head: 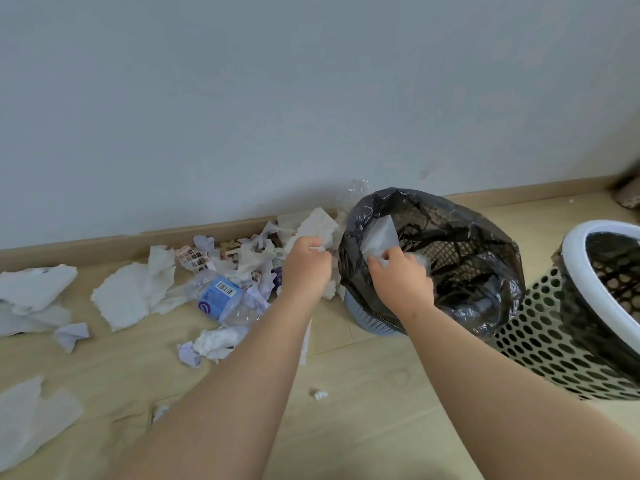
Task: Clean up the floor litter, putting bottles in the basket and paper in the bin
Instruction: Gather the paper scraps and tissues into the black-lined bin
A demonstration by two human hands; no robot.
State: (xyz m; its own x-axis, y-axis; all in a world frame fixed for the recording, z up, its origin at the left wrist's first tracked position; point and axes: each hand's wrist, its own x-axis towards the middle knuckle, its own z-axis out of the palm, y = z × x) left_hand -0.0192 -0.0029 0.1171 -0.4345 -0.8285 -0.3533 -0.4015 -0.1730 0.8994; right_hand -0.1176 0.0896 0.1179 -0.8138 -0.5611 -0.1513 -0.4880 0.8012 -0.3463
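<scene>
White paper point(379, 239), one torn sheet, is pinched between two hands, left hand point(306, 263) and right hand point(401, 277), over one black-lined bin point(485, 230).

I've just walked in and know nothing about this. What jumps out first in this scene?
Two bare arms reach forward: the right hand holds a white paper piece over the black-bagged bin, while the left hand grips paper just left of it. Torn white paper and a crushed plastic bottle with a blue label litter the wooden floor along the wall. A perforated basket with a white rim stands at far right.
</scene>
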